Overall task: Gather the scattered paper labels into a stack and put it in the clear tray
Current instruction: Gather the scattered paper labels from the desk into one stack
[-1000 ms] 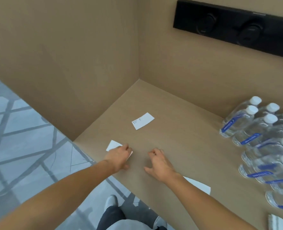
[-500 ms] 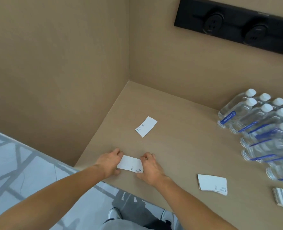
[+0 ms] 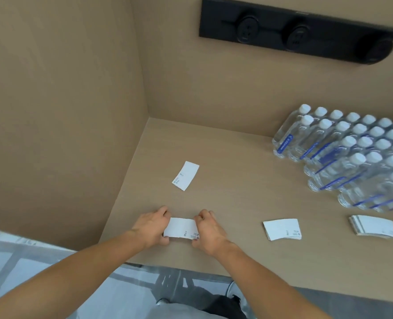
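A white paper label (image 3: 181, 228) lies near the front edge of the tan counter, pinched at both short ends. My left hand (image 3: 151, 225) grips its left end and my right hand (image 3: 206, 229) grips its right end. One single label (image 3: 185, 175) lies farther back on the counter, apart from my hands. To the right sits a small stack of labels (image 3: 282, 229), and a thicker stack (image 3: 373, 226) lies beyond it near the right edge. No clear tray is in view.
Several clear water bottles (image 3: 352, 155) with white caps and blue bands stand packed at the right. Tan walls close off the left and back. A black socket strip (image 3: 297, 34) is mounted on the back wall. The counter's front edge (image 3: 191, 270) drops to the floor.
My two hands came together on the near label and now hold it by both ends. The view swung right, bringing both label stacks and more bottles into sight.
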The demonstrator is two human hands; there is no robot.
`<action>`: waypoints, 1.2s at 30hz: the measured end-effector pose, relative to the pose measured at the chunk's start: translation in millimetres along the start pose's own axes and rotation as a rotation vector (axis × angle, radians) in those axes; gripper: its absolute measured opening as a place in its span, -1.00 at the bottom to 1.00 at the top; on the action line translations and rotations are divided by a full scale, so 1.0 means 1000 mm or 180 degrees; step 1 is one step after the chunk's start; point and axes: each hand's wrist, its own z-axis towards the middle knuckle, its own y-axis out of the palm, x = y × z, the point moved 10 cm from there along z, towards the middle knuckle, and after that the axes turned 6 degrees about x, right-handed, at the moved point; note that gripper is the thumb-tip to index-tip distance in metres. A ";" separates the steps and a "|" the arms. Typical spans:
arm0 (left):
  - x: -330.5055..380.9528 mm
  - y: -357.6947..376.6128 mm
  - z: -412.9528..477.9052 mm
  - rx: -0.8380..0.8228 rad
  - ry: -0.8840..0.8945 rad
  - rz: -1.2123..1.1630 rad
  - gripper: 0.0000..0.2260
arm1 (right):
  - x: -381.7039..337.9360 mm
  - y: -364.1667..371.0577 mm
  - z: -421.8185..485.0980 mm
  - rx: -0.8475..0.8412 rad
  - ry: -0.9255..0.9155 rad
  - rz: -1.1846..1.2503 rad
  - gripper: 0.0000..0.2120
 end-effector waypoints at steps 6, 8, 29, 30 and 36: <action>0.060 -0.027 0.027 0.0163 0.0313 0.0155 -0.60 | 0.061 -0.027 -0.021 0.0171 0.0307 0.0126 -0.51; 0.086 -0.030 0.038 0.0151 0.0378 0.0173 -0.58 | 0.086 -0.035 -0.030 0.0195 0.0393 0.0162 -0.49; 0.290 -0.018 0.123 0.0096 0.0005 -0.0109 -0.50 | 0.302 -0.079 -0.063 -0.0030 -0.0117 -0.0001 -0.52; 0.293 -0.016 0.124 0.0083 -0.0028 -0.0119 -0.50 | 0.304 -0.078 -0.062 -0.0059 -0.0160 -0.0017 -0.52; 0.298 -0.003 0.124 -0.0119 -0.0137 -0.0101 -0.52 | 0.311 -0.072 -0.063 -0.0173 -0.0201 0.0033 -0.56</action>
